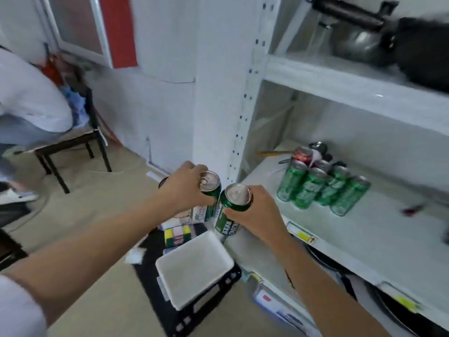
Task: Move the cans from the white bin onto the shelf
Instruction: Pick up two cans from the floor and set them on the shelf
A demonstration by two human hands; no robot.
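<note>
My left hand point(183, 184) grips a green can point(206, 207) near its top. Beside it, my right hand point(257, 210) holds a second green can point(227, 215), tilted slightly. Both cans hang in the air just left of the white shelf point(379, 229), above the floor. The white bin point(194, 266) lies below my hands on a black crate and looks empty. Several green cans point(323, 188) and a red one point(302, 154) stand grouped on the shelf board to the right.
The shelf's perforated upright point(243, 113) stands right behind the held cans. A metal pot point(357, 40) sits on the upper shelf, dark pans point(325, 259) on the level below. Colourful sponges point(177, 234) lie by the bin. A seated person point(29, 98) and chair are far left.
</note>
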